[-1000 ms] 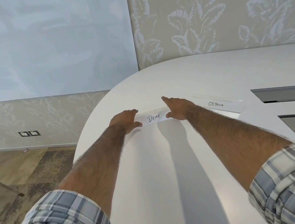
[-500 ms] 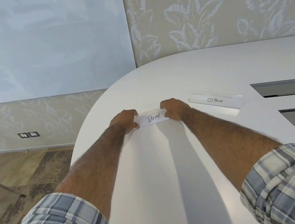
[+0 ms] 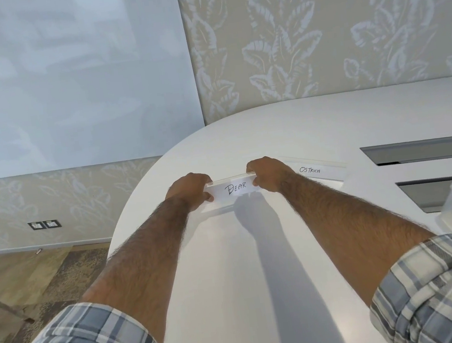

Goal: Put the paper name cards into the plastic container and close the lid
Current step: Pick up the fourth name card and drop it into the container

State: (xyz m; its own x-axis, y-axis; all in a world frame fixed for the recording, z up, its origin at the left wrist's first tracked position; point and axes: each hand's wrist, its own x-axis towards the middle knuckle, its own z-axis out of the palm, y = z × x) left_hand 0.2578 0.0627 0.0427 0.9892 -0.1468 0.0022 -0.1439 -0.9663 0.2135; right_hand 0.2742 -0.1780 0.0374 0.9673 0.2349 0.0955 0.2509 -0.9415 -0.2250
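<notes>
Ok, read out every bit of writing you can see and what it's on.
"BEAR", handwritten on the name card held between the left hand and right hand.
"OSTRICH", handwritten on the other name card on the table.
Wall sockets: any marking is too small to read.

A white table (image 3: 272, 135) stands before a leaf-patterned wall (image 3: 315, 28), glossy panel (image 3: 60, 78) and brown floor (image 3: 29, 271).

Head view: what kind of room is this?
Likely a meeting room: a big white table with recessed hatches, two handwritten name cards, the BEAR card and OSTRICH card, and a glossy board on the wall.
</notes>
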